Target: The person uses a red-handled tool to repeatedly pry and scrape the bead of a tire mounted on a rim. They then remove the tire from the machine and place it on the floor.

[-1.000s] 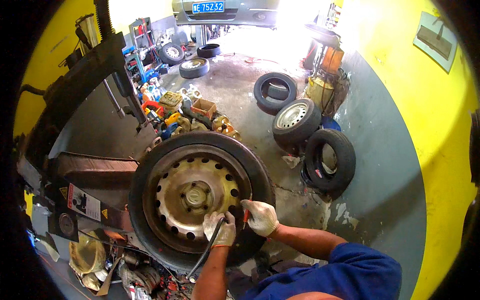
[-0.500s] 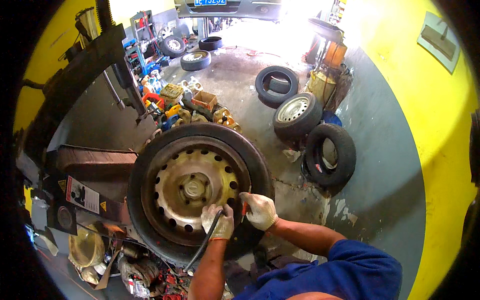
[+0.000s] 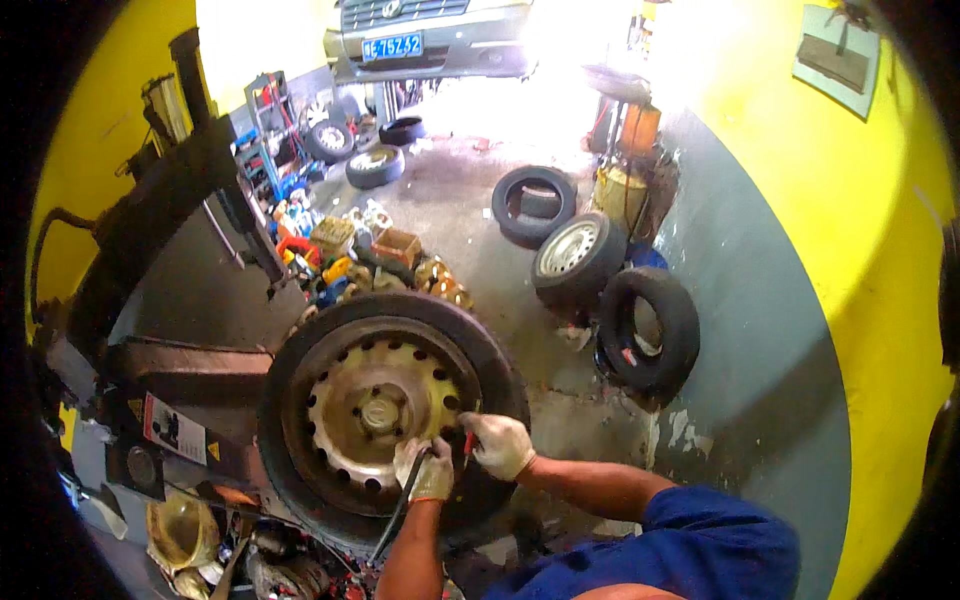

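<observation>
A large tyre [image 3: 300, 340] on a dull steel rim [image 3: 335, 420] with a ring of round holes lies face up before me, beside the tyre machine. My gloved left hand [image 3: 425, 468] is closed on a black hose [image 3: 393, 525] at the lower right of the rim. My gloved right hand [image 3: 500, 445], at the rim's right edge, grips a small red-handled tool [image 3: 469, 448]. The hose's end is largely hidden by my left fingers.
The machine's dark arm [image 3: 140, 220] stands at left. Behind the wheel are jugs [image 3: 440, 285] and a cardboard box [image 3: 397, 247]. Loose tyres [image 3: 648, 315] and a white-rimmed wheel [image 3: 570, 250] rest at right by the yellow wall [image 3: 880, 250]. A car [image 3: 430, 35] is at the back.
The view has tilted upward and shifted, so more of the car shows and the scene sits lower and slightly left. Both hands keep their holds at the rim's edge.
</observation>
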Demonstrator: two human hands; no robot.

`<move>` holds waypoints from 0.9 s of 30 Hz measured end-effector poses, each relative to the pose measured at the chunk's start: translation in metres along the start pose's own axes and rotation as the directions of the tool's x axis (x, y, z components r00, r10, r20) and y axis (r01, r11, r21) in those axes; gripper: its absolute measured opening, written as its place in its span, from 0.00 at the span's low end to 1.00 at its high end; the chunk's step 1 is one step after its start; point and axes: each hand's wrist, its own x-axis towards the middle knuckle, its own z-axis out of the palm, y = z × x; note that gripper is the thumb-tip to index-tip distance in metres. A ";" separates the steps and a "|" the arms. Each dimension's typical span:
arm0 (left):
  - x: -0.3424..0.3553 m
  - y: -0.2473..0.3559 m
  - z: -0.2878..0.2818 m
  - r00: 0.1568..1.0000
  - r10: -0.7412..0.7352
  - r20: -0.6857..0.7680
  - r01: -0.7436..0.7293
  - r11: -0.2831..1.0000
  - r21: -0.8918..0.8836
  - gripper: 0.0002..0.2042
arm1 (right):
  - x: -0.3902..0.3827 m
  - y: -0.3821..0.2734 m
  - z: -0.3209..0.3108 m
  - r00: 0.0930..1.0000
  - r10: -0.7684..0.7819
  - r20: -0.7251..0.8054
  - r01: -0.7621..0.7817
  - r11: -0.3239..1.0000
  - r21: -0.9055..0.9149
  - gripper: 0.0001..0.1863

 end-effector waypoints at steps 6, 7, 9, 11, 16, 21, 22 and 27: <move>-0.006 -0.010 0.005 0.988 -0.087 0.126 0.081 0.995 0.055 0.17 | 0.000 -0.008 -0.003 0.999 0.032 0.038 -0.031 0.999 -0.027 0.22; -0.003 -0.004 0.002 0.986 -0.102 0.129 0.097 0.994 0.047 0.17 | -0.001 -0.008 -0.005 0.999 0.021 0.028 -0.020 0.999 -0.036 0.22; -0.002 -0.001 -0.003 0.982 -0.136 0.131 0.132 0.991 0.039 0.17 | 0.004 -0.015 -0.009 0.999 0.005 0.034 -0.003 0.999 -0.032 0.20; -0.006 -0.013 0.007 0.988 -0.112 0.105 0.108 0.993 0.040 0.18 | 0.006 -0.017 -0.007 0.999 0.000 0.040 0.001 1.000 -0.022 0.19; -0.011 -0.018 0.020 0.990 -0.054 0.131 0.041 0.994 0.099 0.18 | 0.000 -0.008 -0.008 0.997 0.018 0.072 -0.015 0.999 -0.044 0.17; -0.009 -0.001 -0.006 0.997 -0.074 0.026 0.072 0.994 0.079 0.18 | 0.002 -0.012 -0.012 0.996 0.010 0.084 -0.011 1.000 0.013 0.18; -0.008 0.001 -0.005 0.994 -0.085 0.066 0.076 0.988 0.133 0.18 | 0.003 -0.013 -0.014 0.994 0.014 0.109 -0.018 0.999 0.036 0.18; -0.001 0.016 -0.022 0.956 -0.179 0.232 0.122 0.963 0.240 0.21 | 0.005 -0.007 -0.009 0.987 0.030 0.160 -0.022 0.998 -0.052 0.17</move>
